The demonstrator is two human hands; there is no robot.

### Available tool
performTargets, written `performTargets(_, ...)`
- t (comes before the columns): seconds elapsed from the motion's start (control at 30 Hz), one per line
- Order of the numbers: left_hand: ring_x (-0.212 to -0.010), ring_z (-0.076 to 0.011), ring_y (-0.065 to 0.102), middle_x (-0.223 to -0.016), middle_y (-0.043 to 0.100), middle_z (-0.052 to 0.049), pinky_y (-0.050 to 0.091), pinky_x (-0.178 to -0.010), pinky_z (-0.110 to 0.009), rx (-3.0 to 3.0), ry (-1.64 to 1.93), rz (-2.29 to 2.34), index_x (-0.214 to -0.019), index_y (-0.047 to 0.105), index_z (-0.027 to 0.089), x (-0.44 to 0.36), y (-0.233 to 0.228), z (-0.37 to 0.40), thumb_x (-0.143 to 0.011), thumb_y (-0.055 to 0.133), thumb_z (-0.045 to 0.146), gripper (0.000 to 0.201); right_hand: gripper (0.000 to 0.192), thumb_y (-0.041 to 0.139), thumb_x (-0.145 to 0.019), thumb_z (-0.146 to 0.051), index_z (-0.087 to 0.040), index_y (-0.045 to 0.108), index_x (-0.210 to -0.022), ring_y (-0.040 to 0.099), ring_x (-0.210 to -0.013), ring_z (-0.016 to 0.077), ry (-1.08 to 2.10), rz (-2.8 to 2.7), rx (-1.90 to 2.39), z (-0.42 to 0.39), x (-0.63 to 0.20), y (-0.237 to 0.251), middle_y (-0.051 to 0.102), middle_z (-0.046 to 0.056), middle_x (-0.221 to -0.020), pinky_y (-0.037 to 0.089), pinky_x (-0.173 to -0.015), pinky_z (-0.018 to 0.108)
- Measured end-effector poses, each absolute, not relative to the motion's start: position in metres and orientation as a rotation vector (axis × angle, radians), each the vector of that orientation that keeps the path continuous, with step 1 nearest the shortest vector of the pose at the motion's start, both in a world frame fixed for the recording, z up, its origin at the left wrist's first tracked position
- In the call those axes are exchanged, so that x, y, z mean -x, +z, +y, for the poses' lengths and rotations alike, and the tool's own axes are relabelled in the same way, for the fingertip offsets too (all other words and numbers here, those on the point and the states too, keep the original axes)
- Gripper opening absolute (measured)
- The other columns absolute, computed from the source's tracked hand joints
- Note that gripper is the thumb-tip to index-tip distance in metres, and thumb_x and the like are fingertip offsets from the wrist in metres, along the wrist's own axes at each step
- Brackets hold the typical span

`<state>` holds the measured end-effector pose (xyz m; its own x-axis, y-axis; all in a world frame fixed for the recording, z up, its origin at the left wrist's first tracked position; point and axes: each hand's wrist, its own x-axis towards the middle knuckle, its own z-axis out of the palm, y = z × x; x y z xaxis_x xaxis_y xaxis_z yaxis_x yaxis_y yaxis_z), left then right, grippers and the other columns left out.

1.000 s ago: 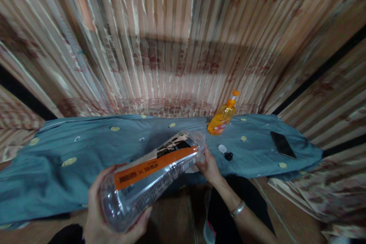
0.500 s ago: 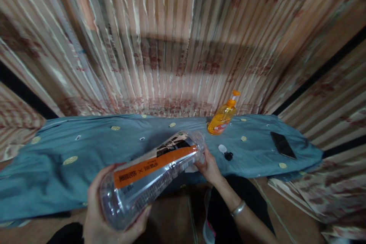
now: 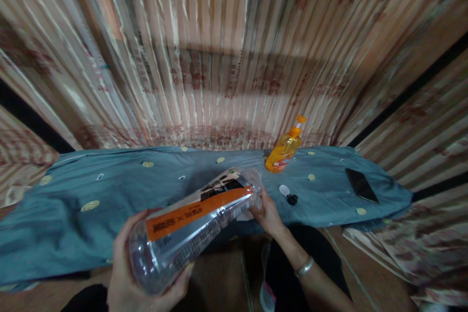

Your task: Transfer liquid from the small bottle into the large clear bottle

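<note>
Blue cloth (image 3: pixel 109 195) covers the table, below a striped curtain (image 3: pixel 219 48) at 12 o'clock. A clear bottle (image 3: pixel 190 224) lies tilted at 6 o'clock: left hand (image 3: pixel 127 273) clamped round its base, right hand (image 3: pixel 268 214) at its neck, grip probably closed. At 2 o'clock: soap bottle (image 3: pixel 284 148), phone (image 3: pixel 361 185), 2 caps (image 3: pixel 288 195).

The clear plastic bottle (image 3: pixel 193 224) carries an orange label band with dark characters and an "X" between them; the characters are too blurred to read. Small print below it is illegible. The orange soap bottle (image 3: pixel 283 152) has a label, also unreadable.
</note>
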<state>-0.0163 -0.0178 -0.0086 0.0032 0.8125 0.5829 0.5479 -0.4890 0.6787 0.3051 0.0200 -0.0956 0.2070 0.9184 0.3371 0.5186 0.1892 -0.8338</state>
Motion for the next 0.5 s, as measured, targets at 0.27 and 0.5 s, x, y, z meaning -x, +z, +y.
performTargets(0.27,-0.110,-0.0354,0.077,-0.132,0.069,-0.015,0.069,-0.092,-0.048,-2.103,1.495,1.393,-0.157,0.040,0.027,0.015,-0.005,-0.018,-0.077,0.084,0.044,0.092,0.050,0.069,-0.089,-0.037,-0.024,0.059,-0.137,0.077,-0.118,0.0313,0.499,-1.424,1.471,0.021,-0.305,-0.100,0.079,0.012,-0.127,0.061,-0.105,0.048)
performTargets(0.5,-0.118,-0.0390,0.072,-0.135,0.067,-0.016,0.061,-0.106,-0.060,-1.796,1.554,1.500,-0.151,0.047,0.026,-0.008,0.007,-0.028,-0.078,0.079,0.052,0.084,0.051,0.070,-0.088,-0.038,-0.025,0.060,-0.136,0.077,-0.115,0.0317,0.485,-1.419,1.480,0.020,-0.305,-0.097,0.080,0.011,-0.125,0.061,-0.104,0.049)
